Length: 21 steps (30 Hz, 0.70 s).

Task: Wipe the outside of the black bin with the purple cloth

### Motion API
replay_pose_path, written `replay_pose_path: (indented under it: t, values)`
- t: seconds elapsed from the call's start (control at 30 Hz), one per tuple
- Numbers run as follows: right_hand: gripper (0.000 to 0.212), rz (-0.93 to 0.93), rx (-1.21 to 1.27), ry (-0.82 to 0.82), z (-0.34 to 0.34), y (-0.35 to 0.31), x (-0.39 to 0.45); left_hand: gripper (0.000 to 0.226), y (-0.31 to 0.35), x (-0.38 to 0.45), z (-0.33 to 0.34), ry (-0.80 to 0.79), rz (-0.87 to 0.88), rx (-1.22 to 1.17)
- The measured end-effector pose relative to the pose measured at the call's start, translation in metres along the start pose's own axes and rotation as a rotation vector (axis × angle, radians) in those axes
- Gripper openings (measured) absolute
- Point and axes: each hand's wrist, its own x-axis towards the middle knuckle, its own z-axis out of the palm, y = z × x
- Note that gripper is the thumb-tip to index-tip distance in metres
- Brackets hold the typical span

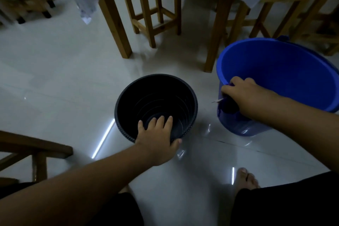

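The black bin [128, 97] stands upright on the pale floor in the middle of the view, its ribbed inside showing. My left hand [158, 138] grips its near rim, fingers inside and thumb outside. To the right stands a blue bucket [286, 71]. The purple cloth [227, 109] hangs over the bucket's near-left rim and down its outer wall. My right hand [245, 91] is closed on the cloth at that rim, hiding most of it.
A wooden table leg [114, 22] and another [216, 31] stand behind the bin, with a wooden stool [152, 11] between them. A wooden frame [34, 150] sits at lower left. My bare foot [246, 178] rests on the floor at lower right.
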Motion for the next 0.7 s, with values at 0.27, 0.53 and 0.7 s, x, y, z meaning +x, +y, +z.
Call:
replay_pose_path:
  t: [0.27,0.53,0.7]
  values:
    - [0.058,-0.202,0.125,0.070,-0.003,-0.039,0.003,0.082,-0.008,-0.014,0.025,-0.081,0.039,0.016]
    - [0.075,-0.296,0.104,0.053,0.011,-0.070,0.012,0.054,-0.008,-0.017,0.040,0.026,0.103,0.025]
    - [0.075,-0.322,0.080,0.052,0.014,-0.069,0.015,0.038,-0.007,-0.013,0.041,0.137,0.125,0.016]
